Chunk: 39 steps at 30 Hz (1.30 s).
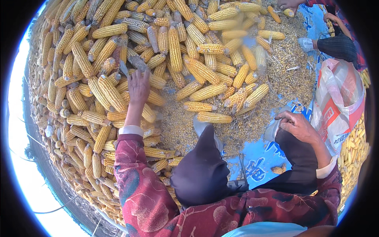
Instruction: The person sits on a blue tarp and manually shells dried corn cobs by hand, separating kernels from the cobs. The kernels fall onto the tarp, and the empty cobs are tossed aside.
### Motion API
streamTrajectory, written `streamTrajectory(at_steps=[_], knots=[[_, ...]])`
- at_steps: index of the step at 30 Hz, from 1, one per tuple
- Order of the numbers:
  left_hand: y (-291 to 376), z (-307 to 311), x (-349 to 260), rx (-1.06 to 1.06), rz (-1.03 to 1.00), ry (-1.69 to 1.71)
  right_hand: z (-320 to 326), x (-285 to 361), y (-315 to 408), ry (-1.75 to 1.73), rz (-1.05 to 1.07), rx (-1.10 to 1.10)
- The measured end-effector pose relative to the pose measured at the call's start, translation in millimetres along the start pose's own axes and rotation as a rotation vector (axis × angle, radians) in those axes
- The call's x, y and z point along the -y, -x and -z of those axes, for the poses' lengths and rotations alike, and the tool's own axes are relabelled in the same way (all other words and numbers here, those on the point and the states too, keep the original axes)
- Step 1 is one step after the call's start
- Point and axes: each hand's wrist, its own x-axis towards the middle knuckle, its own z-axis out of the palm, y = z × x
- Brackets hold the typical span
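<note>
My left hand [138, 87] reaches onto the heap of yellow corn cobs [88, 62]. Its fingertips touch the lower end of a greyish, mouldy-looking corn cob [136, 60]; whether they grip it cannot be told. Beside the fingers is a strip of dry husk [123, 68]. Over my bent right knee, my right hand [297, 126] is held with loosely curled fingers and nothing visible in it. Several loose cobs, among them one yellow cob [214, 117], lie on shelled corn kernels [183, 127] in front of me.
A blue printed tarpaulin [251, 157] shows beneath the kernels. A red-and-white woven sack [337, 97] stands at the right, with more cobs [353, 154] behind it. At the upper right sits another person, whose hand [288, 4] is near a cob [288, 12].
</note>
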Motion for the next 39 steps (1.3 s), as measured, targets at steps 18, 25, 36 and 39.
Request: streamTrajectory(at_steps=[18,25,36,39], knots=[[-47.3,1.3,73.9,-0.128,0.622,0.239,3.7,14.8,-5.1,-0.034,0.006,0.059],[-59.1,10.9,61.8,-0.253,0.538,0.349,2.8,14.2,-6.0,0.022,-0.003,0.024],[-62.5,-10.5,-63.1,-0.084,-0.083,0.509,7.1,12.5,-11.1,-0.03,-0.002,0.053],[-84.9,-10.6,-7.8,-0.033,0.303,0.422,4.9,10.9,-11.8,-0.039,-0.031,0.089]])
